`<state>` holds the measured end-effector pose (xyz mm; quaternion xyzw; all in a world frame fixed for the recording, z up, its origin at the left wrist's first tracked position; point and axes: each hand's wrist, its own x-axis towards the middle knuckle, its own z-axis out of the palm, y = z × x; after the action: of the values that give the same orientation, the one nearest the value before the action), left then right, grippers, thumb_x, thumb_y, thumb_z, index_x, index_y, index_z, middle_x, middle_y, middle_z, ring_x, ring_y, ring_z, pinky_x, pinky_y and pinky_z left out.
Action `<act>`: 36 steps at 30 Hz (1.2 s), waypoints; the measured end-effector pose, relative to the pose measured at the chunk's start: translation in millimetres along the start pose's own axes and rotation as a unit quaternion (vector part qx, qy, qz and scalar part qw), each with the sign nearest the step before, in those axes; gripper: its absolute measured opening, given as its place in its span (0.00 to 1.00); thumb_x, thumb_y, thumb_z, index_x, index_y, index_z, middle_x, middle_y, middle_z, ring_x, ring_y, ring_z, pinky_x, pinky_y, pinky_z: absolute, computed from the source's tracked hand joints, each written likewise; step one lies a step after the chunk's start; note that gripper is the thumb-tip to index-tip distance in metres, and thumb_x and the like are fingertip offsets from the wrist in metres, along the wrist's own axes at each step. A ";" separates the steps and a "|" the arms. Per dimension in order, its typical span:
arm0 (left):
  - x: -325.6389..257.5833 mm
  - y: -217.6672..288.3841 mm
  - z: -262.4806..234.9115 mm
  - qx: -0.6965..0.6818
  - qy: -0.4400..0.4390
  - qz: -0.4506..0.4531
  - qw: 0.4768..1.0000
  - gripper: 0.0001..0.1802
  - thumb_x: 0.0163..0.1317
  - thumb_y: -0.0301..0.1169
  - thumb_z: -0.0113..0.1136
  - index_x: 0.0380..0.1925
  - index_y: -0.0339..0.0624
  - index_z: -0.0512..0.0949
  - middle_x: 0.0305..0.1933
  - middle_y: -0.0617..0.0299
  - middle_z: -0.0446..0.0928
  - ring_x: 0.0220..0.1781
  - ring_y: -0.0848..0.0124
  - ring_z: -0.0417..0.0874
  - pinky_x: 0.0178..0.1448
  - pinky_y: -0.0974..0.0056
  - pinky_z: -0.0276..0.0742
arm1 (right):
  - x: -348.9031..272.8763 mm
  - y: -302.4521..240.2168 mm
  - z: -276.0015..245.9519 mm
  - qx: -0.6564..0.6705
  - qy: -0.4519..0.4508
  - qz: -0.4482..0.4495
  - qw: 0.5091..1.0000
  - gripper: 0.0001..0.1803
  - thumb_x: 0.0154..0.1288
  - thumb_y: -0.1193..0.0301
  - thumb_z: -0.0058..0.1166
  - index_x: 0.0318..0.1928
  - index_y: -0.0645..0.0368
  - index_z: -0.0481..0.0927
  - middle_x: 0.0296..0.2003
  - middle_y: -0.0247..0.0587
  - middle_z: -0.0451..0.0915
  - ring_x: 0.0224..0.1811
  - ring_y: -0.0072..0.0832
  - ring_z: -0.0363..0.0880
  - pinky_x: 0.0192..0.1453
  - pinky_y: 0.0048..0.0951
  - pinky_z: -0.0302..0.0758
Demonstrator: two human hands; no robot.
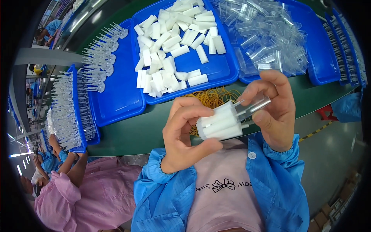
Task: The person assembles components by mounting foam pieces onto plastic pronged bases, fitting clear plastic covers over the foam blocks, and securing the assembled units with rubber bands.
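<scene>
My left hand (184,133) grips a bundle of white foam sticks (219,123) held close to my chest. My right hand (275,112) pinches a clear plastic sleeve (253,107) at the bundle's right end, touching the sticks. Behind both hands a pile of yellow rubber bands (211,96) lies on the green table (131,135). A blue tray (216,69) of loose white foam sticks (174,42) sits straight ahead.
A blue tray (320,62) to the right holds several clear plastic sleeves (266,34). Blue trays (119,100) on the left carry rows of clear plastic spoon-like pieces (98,58). A person in pink with blue sleeves (77,185) sits at my left.
</scene>
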<state>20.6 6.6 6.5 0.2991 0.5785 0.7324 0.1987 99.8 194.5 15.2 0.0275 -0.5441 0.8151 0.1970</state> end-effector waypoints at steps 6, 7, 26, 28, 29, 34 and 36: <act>8.1 4.0 4.6 0.167 0.058 0.044 0.983 0.21 0.37 0.24 0.70 0.37 0.39 0.79 0.43 0.56 0.67 0.42 0.70 0.71 0.44 0.69 0.69 | -2.8 1.1 3.0 -0.010 0.027 0.000 1.000 0.26 0.55 0.80 0.57 0.55 0.66 0.65 0.47 0.48 0.71 0.48 0.29 0.73 0.53 0.29 0.72; 9.8 6.8 6.1 0.170 0.069 0.038 0.982 0.19 0.37 0.23 0.69 0.35 0.40 0.79 0.42 0.56 0.68 0.42 0.70 0.71 0.44 0.69 0.69 | -4.3 1.6 3.2 -0.026 0.037 -0.002 0.999 0.25 0.55 0.79 0.58 0.53 0.67 0.67 0.47 0.48 0.71 0.48 0.30 0.74 0.53 0.30 0.72; 16.5 11.2 4.8 0.339 0.072 0.151 0.926 0.14 0.36 0.24 0.69 0.29 0.45 0.82 0.42 0.58 0.69 0.32 0.75 0.71 0.26 0.74 0.67 | -0.6 15.5 2.1 -0.076 0.075 -0.030 0.994 0.32 0.53 0.75 0.63 0.56 0.66 0.61 0.37 0.43 0.78 0.40 0.27 0.78 0.60 0.35 0.67; 17.6 12.7 3.8 0.335 0.063 0.142 0.930 0.14 0.36 0.24 0.69 0.29 0.45 0.82 0.41 0.58 0.69 0.31 0.75 0.71 0.26 0.74 0.66 | -1.4 15.3 0.9 -0.099 0.070 -0.045 0.992 0.32 0.53 0.76 0.63 0.56 0.66 0.61 0.37 0.44 0.78 0.41 0.27 0.78 0.58 0.34 0.69; 18.3 13.0 3.3 0.329 0.055 0.134 0.933 0.14 0.36 0.23 0.69 0.28 0.45 0.82 0.41 0.58 0.69 0.31 0.75 0.71 0.26 0.74 0.66 | -1.0 15.1 0.7 -0.124 0.064 -0.060 0.988 0.32 0.52 0.76 0.63 0.57 0.66 0.61 0.37 0.45 0.78 0.41 0.27 0.78 0.56 0.33 0.71; 20.1 9.6 2.4 0.291 0.051 0.095 0.951 0.14 0.36 0.22 0.68 0.28 0.43 0.82 0.40 0.58 0.68 0.30 0.75 0.71 0.27 0.74 0.67 | -3.0 12.1 6.9 -0.218 0.034 -0.091 0.971 0.32 0.52 0.79 0.62 0.56 0.67 0.61 0.37 0.47 0.78 0.41 0.28 0.78 0.49 0.28 0.75; 20.4 8.4 1.9 0.281 0.048 0.095 0.954 0.14 0.36 0.21 0.68 0.28 0.42 0.82 0.40 0.58 0.68 0.30 0.75 0.71 0.28 0.74 0.67 | -3.8 11.9 7.2 -0.254 0.020 -0.119 0.960 0.33 0.51 0.79 0.62 0.57 0.67 0.61 0.38 0.48 0.77 0.42 0.28 0.78 0.47 0.27 0.76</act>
<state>7.2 18.9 19.2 0.3609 0.7388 0.5691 0.0081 97.9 183.0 6.7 0.0247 -0.7216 0.6213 0.3044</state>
